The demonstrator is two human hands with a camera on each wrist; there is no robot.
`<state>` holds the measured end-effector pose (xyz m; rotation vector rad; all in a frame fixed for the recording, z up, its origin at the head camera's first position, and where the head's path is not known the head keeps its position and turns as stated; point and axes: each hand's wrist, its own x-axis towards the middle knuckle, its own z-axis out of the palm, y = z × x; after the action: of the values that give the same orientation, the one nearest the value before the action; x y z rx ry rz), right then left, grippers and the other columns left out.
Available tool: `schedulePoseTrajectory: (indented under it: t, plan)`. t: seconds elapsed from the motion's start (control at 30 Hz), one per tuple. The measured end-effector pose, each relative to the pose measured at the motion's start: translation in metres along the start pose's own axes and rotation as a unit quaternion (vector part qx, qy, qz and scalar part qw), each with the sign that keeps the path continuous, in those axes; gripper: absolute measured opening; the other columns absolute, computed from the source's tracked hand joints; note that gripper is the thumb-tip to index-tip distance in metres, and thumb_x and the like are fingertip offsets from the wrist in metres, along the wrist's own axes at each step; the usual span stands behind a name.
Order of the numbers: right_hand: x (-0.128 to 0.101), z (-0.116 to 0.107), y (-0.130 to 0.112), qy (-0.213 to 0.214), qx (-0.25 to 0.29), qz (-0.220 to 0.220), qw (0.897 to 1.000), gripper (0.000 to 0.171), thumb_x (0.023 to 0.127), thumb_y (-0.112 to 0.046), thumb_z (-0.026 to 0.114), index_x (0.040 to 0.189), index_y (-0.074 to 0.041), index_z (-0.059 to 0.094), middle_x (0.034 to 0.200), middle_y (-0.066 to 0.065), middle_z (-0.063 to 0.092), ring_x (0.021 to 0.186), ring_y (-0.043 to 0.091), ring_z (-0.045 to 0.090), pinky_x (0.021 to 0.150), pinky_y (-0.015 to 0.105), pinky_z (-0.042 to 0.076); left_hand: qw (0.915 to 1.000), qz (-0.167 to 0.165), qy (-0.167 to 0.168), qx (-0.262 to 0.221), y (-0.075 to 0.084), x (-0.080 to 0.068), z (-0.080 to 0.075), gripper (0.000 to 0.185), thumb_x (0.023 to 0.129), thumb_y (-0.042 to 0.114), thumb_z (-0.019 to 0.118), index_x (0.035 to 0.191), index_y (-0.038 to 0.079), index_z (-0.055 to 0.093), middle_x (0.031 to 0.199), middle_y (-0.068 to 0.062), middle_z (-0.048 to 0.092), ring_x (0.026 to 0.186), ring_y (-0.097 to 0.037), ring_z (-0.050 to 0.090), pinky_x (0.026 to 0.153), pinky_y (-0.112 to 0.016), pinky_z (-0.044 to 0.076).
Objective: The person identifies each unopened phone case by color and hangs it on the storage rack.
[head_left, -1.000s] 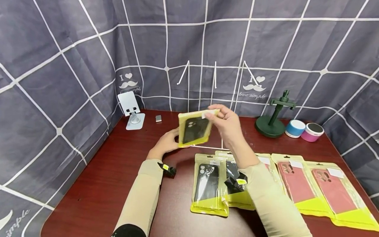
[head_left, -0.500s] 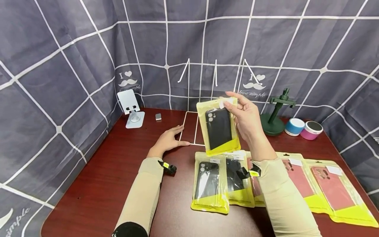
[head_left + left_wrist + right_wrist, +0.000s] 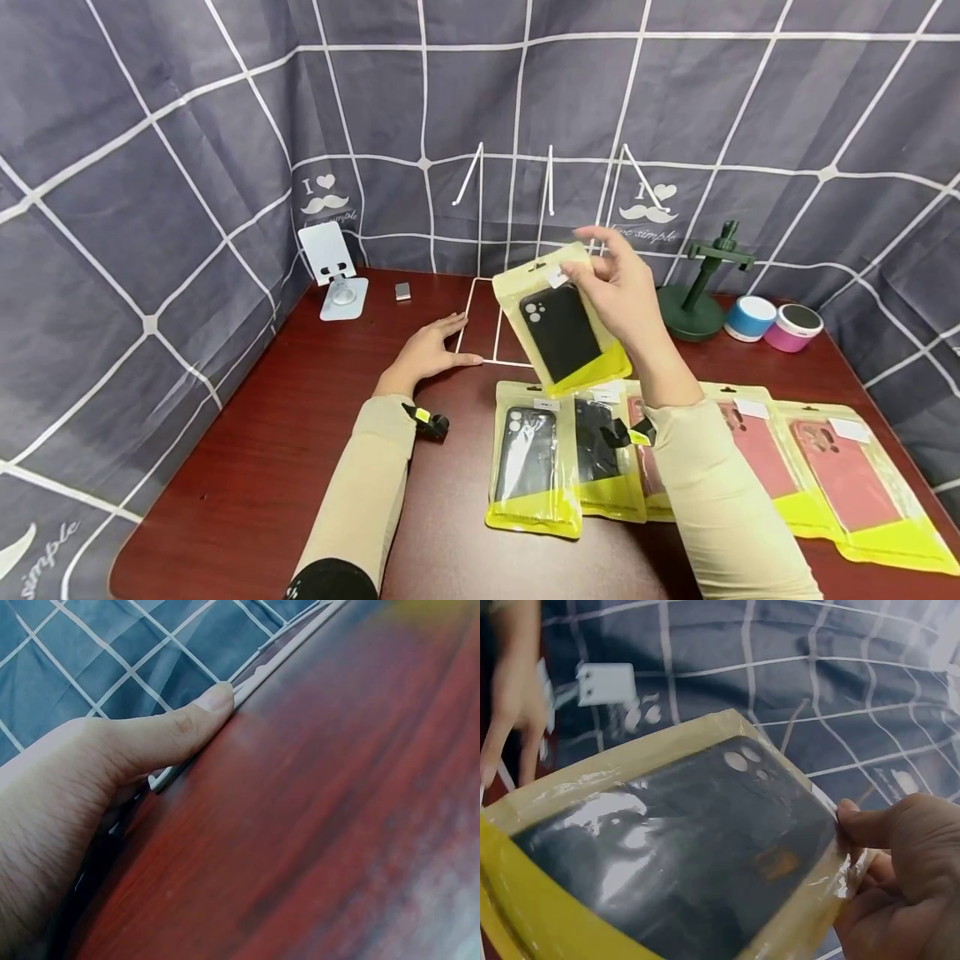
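Note:
In the head view, my right hand (image 3: 624, 287) pinches the upper right edge of a clear-and-yellow bagged black phone case (image 3: 562, 333). The bag hangs tilted above the table, below the prongs of a white wire display rack (image 3: 510, 363). Up close in the right wrist view, the phone case (image 3: 667, 855) shows its camera holes, and the thumb of my right hand (image 3: 911, 877) lies on the bag's edge. My left hand (image 3: 426, 353) rests at the rack's front left base corner, fingers spread. In the left wrist view, the left hand (image 3: 97, 761) has its thumb on the base wire.
Several bagged phone cases, black (image 3: 527, 458) and pink (image 3: 847, 483), lie in a row at front right. Behind them stand a green stand (image 3: 692, 312) and blue (image 3: 750, 319) and pink (image 3: 791, 329) speakers. A white phone stand (image 3: 333, 267) and small metal piece (image 3: 402, 292) sit back left.
My right hand has carried the bagged case up and to the right, out from in front of the left hand, and the bag has tilted. The left hand has stayed at the rack's base.

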<state>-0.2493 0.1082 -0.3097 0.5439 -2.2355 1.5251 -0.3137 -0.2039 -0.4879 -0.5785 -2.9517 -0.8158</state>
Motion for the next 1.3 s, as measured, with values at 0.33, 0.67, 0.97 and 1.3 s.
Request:
schedulePoseTrajectory:
  t: [0.33, 0.67, 0.97, 1.3]
  plan:
    - [0.004, -0.013, -0.011, 0.034, 0.303, 0.049, 0.951, 0.025, 0.09, -0.005, 0.076, 0.113, 0.002, 0.068, 0.091, 0.008, 0.077, 0.074, 0.018, 0.073, 0.068, 0.029, 0.06, 0.9999, -0.013, -0.007, -0.004, 0.0, -0.014, 0.01, 0.105, 0.072, 0.08, 0.068, 0.155, 0.021, 0.041, 0.161, -0.002, 0.035, 0.148, -0.022, 0.031, 0.116, -0.05, 0.032]
    - [0.018, -0.006, -0.008, 0.097, 0.272, 0.021, 0.957, 0.019, 0.089, -0.013, 0.078, 0.099, 0.003, 0.074, 0.081, 0.009, 0.074, 0.066, 0.015, 0.067, 0.063, 0.022, 0.055, 0.9999, -0.005, -0.006, 0.007, 0.006, -0.015, 0.014, 0.105, 0.074, 0.08, 0.066, 0.156, 0.02, 0.04, 0.162, -0.001, 0.034, 0.15, -0.022, 0.029, 0.117, -0.049, 0.031]
    - [0.049, 0.011, 0.01, 0.145, 0.182, 0.051, 0.971, 0.022, 0.087, -0.021, 0.081, 0.098, -0.002, 0.078, 0.083, 0.001, 0.075, 0.07, 0.008, 0.064, 0.063, 0.02, 0.049, 0.9989, -0.019, -0.018, 0.039, 0.008, -0.019, 0.005, 0.103, 0.077, 0.079, 0.065, 0.157, 0.019, 0.038, 0.162, -0.001, 0.033, 0.15, -0.022, 0.028, 0.119, -0.045, 0.027]
    - [0.103, 0.01, 0.035, 0.175, 0.148, 0.099, 0.968, 0.028, 0.086, -0.028, 0.082, 0.101, -0.005, 0.078, 0.08, -0.007, 0.072, 0.071, 0.006, 0.061, 0.064, 0.022, 0.044, 0.9981, 0.004, -0.014, 0.06, 0.014, -0.005, 0.008, 0.095, 0.088, 0.071, 0.06, 0.159, 0.013, 0.032, 0.164, -0.002, 0.028, 0.152, -0.016, 0.021, 0.123, -0.034, 0.013]
